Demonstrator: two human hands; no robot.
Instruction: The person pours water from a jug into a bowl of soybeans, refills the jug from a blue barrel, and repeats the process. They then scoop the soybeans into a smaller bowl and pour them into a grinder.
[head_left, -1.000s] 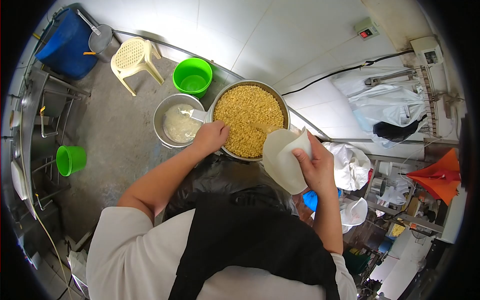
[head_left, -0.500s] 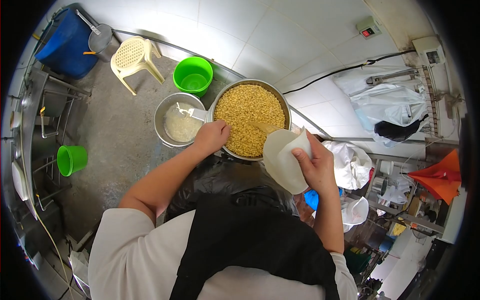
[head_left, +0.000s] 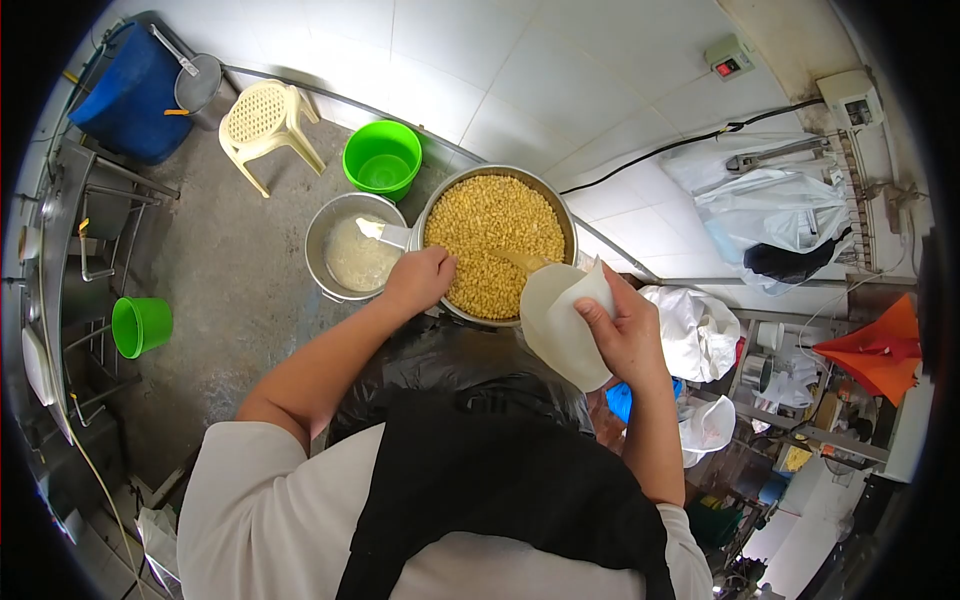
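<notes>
My right hand [head_left: 628, 325] grips a whitish plastic scoop [head_left: 562, 325], its thumb over the near wall. The scoop is tilted toward a big round metal pan [head_left: 573, 215] of yellow corn kernels [head_left: 495, 215], and a yellowish translucent stretch lies over the kernels by its lip. My left hand [head_left: 425, 278] is closed at the pan's left rim, fingertips by the kernels; I cannot tell what it grips. Beside it a metal chute [head_left: 396, 236] reaches from the pan over a metal pot [head_left: 318, 255]. White matter shows at the chute's end, and the pot holds pale, wet-looking stuff [head_left: 362, 262].
Behind the pot stands a green bucket [head_left: 382, 160], with a cream plastic stool [head_left: 262, 120] and a blue barrel [head_left: 140, 90] farther left. Another green bucket [head_left: 142, 327] is by the metal table. White sacks [head_left: 692, 330] and a cluttered shelf lie right; a black cable [head_left: 650, 158] runs along the wall.
The stringy white matter at the chute's end now looks shorter and more compact. The whole view has shifted slightly; both hands and the scoop keep nearly the same place over the pan.
</notes>
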